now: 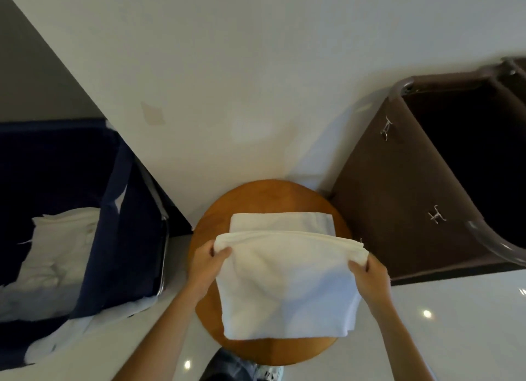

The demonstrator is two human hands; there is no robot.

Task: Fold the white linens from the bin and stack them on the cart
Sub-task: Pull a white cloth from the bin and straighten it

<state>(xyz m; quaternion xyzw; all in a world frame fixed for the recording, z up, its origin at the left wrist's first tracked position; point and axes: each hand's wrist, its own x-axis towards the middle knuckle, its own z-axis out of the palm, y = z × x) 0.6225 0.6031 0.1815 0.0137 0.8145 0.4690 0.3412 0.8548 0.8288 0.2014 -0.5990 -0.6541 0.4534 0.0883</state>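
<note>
White linen point(287, 289) held up by 2 corners over the round wooden stool point(270, 195)

The left hand point(207, 264) and right hand point(370, 275) each pinch a top corner of the doubled cloth, thumb on the near face and fingers curled behind. Its lower half drapes across the stool's near side. 1 folded linen point(281, 222) lies on the stool just behind it. From where I stand, the pinch is the weak spot. The top edge shows several layers, and if 1 slips, the fold will come out crooked. The stool is small, so a careless lay-down could rumple the folded piece or let the hanging part slide off towards the floor. More linens point(57, 247) wait in the navy bin point(136, 210) on the left, and I see nothing stacked in the brown cart point(384, 210) on the right.
</note>
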